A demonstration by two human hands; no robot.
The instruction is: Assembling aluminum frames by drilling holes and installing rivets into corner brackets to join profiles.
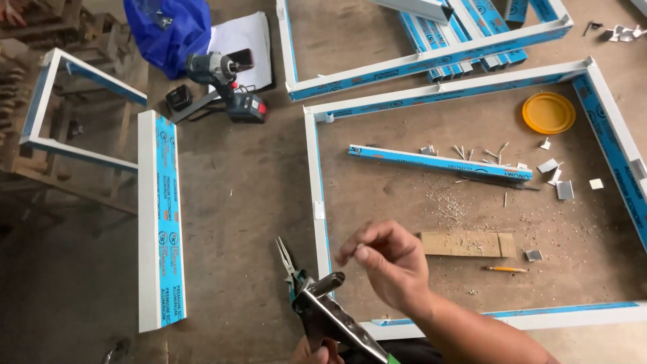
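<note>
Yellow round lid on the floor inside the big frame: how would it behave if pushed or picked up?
The yellow lid lies flat, so it would probably slide, not roll. It looks like thin plastic, likely light and slightly flexible. Metal shavings on the floor may make it skid unevenly.

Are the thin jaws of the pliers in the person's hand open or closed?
Closed, as far as it shows: the needle-nose pliers show one thin tip with no gap, held in the left hand.

Only labelling is blue printed protective film strips on white aluminium profiles: the upright piece on the left, the loose bar inside the big frame, the rear frame, and the stacked lengths at top.
</note>
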